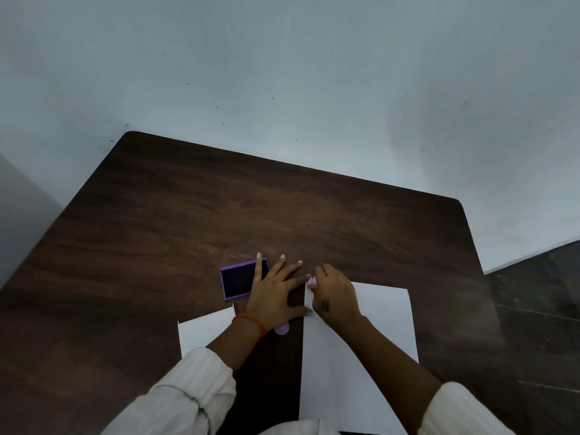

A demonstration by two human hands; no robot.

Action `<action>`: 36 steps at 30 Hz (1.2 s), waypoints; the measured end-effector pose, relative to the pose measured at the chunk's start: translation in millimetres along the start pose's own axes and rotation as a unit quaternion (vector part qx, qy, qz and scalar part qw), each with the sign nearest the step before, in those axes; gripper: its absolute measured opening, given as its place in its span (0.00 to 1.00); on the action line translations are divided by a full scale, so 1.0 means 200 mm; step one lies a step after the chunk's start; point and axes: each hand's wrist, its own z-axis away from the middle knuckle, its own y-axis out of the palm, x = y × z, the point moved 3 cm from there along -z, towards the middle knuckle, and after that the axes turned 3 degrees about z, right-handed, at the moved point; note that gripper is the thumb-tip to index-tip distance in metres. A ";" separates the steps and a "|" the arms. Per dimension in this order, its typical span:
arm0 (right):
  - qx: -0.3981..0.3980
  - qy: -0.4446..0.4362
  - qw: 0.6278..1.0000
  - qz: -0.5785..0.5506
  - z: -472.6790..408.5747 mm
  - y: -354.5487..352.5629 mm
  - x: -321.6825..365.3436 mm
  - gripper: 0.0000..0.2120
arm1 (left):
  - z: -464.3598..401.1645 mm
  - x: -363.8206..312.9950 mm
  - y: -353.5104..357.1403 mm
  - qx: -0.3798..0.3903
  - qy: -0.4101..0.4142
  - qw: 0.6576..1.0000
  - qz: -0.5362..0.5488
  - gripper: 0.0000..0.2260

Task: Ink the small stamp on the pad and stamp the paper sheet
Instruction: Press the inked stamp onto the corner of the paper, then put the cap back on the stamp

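A purple ink pad with a dark inked face lies open on the brown table. My left hand rests flat with fingers spread, its index finger over the pad's right edge and its thumb touching the left edge of the white paper sheet. At the sheet's top left corner my right hand is shut on the small pink stamp. Only the stamp's tip shows between the fingers. Whether it touches the paper cannot be told.
A second white sheet lies to the left, partly under my left forearm. A round pink object, perhaps a lid, peeks out beneath my left wrist. The table's right edge borders a dark tiled floor. A pale wall stands behind.
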 end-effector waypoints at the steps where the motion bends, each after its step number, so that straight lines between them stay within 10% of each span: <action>1: 0.001 0.022 1.000 -0.020 0.00 -0.01 -0.01 0.08 | 0.00 0.00 -0.01 0.004 0.001 1.000 -0.004 0.32; 6: -0.075 0.225 0.934 -0.269 0.06 -0.09 -0.08 0.10 | 0.02 -0.03 -0.05 -0.001 -0.005 1.000 0.009 0.33; 13: -0.043 0.371 0.593 -0.713 0.27 -0.12 -0.09 0.09 | 0.17 -0.06 -0.13 -0.094 -0.048 0.983 0.148 0.29; 18: -0.018 0.360 0.446 -0.819 0.43 -0.06 -0.03 0.09 | 0.33 -0.09 -0.06 -0.070 -0.100 0.978 0.168 0.26; 36: 0.012 0.373 0.463 -0.804 0.56 0.06 0.04 0.09 | 0.42 -0.13 -0.05 -0.054 -0.150 0.965 0.207 0.12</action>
